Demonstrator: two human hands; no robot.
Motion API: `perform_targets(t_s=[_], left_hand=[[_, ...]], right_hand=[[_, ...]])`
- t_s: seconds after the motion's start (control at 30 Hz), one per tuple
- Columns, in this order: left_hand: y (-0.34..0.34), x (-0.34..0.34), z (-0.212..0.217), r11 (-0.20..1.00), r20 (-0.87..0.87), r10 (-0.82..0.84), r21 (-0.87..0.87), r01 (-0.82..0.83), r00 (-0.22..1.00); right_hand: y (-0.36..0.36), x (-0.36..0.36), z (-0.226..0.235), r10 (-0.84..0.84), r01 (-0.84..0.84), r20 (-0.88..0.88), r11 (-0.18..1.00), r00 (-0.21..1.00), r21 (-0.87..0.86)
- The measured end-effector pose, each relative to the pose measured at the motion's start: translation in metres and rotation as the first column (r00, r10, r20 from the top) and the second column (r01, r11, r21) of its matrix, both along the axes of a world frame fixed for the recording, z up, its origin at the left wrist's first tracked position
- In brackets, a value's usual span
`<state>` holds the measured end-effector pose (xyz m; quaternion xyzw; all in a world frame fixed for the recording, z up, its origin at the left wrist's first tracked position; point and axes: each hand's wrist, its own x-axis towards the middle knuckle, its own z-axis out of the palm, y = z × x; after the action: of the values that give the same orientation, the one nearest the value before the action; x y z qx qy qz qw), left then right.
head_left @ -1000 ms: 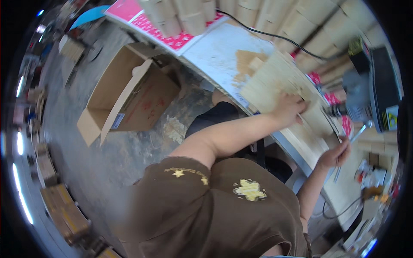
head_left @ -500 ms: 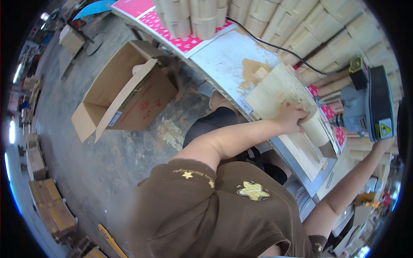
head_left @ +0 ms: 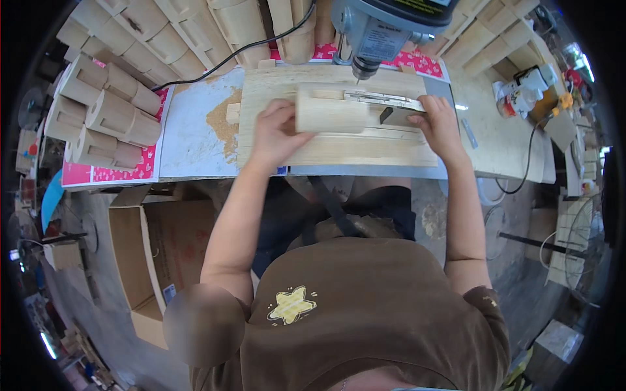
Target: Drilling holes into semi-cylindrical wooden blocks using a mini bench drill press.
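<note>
A pale wooden cylinder (head_left: pixel 336 116) lies sideways on a plywood board (head_left: pixel 319 155), below the drill chuck (head_left: pixel 365 66). My left hand (head_left: pixel 277 132) is closed round the cylinder's left end, thumb in front. At the other side my right hand (head_left: pixel 438 127) pinches the right end of a narrow metal strip (head_left: pixel 385 100) that reaches over the cylinder's right part. Beneath that strip, by my right fingertips, a dark upright plate (head_left: pixel 395 116) stands past the cylinder's right end. Whether strip and plate are joined is unclear. The drill bit is above the strip, apart from it.
The drill press (head_left: pixel 385 32) rises behind the board. Stacked wooden cylinders (head_left: pixel 241 32) line the back, with more (head_left: pixel 114 117) at the left. A black cable (head_left: pixel 261 42) crosses behind. Sawdust (head_left: pixel 223 124) and a wood scrap lie left; a cardboard box (head_left: pixel 137 260) stands below.
The view has turned to face the bench. My right hand has come from the drill press's side to the metal strip. My left hand remains on the cylinder.
</note>
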<state>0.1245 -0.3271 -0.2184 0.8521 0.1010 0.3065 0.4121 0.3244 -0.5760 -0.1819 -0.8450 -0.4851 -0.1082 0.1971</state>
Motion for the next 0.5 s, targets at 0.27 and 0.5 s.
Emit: perform_targets(t_s=[0.27, 0.5], left_hand=[[0.035, -0.055, 0.035, 0.660, -0.221, 0.103, -0.714, -0.232, 0.970], [0.009, -0.026, 0.032, 0.539, -0.307, 0.138, -0.774, -0.331, 0.942]], right_hand=[[-0.003, -0.017, 0.011, 0.048, -0.041, -0.143, 0.998, 0.989, 0.055], [-0.006, -0.027, 0.011, 0.086, -0.073, -0.182, 0.994, 0.980, 0.077]])
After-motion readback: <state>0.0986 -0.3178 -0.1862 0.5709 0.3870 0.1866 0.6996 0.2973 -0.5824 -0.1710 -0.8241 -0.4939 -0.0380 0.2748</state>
